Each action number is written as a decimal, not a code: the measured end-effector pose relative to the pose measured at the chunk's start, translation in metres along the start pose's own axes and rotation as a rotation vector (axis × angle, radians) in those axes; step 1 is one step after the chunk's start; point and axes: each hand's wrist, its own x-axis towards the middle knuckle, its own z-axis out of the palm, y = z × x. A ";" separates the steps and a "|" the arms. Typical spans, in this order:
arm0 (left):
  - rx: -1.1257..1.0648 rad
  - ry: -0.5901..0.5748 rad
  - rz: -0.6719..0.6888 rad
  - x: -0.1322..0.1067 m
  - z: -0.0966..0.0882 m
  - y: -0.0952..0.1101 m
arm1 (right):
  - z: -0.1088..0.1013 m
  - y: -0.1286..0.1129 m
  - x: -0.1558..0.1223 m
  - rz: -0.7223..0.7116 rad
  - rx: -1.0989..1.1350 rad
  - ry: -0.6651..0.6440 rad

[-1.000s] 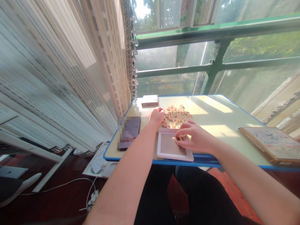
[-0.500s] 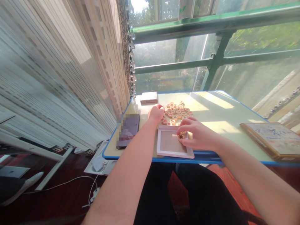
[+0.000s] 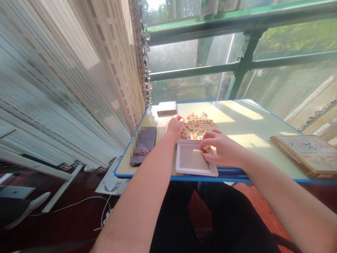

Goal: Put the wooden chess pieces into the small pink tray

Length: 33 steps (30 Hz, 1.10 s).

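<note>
Right hand point(image 3: 223, 151) pinches a disc point(image 3: 205, 150) inside the right wall of the tray point(image 3: 195, 172). Left hand point(image 3: 174, 126) curls at the pile point(image 3: 198, 123) beyond the tray, its hold unseen. The disc is probably best laid flat against that wall.

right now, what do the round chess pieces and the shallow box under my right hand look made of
Xiangqi pieces: pale wood by the look, smooth discs with red and dark marks on top; light plastic cannot be ruled out. Shallow box: probably card or thin board, matt, with a pale pinkish-white rim and a duller tan floor.
</note>
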 end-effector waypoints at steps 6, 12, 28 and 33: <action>-0.001 -0.002 -0.012 -0.002 -0.001 0.002 | -0.001 0.002 0.000 -0.012 -0.006 -0.003; 0.013 0.004 0.001 -0.002 -0.001 0.002 | -0.002 0.003 -0.001 -0.022 -0.015 0.014; 0.045 0.006 0.021 -0.002 0.000 0.001 | 0.004 0.015 0.002 0.098 -0.030 0.133; 0.051 0.007 0.010 -0.003 -0.002 0.004 | 0.004 0.015 0.002 0.091 -0.028 0.128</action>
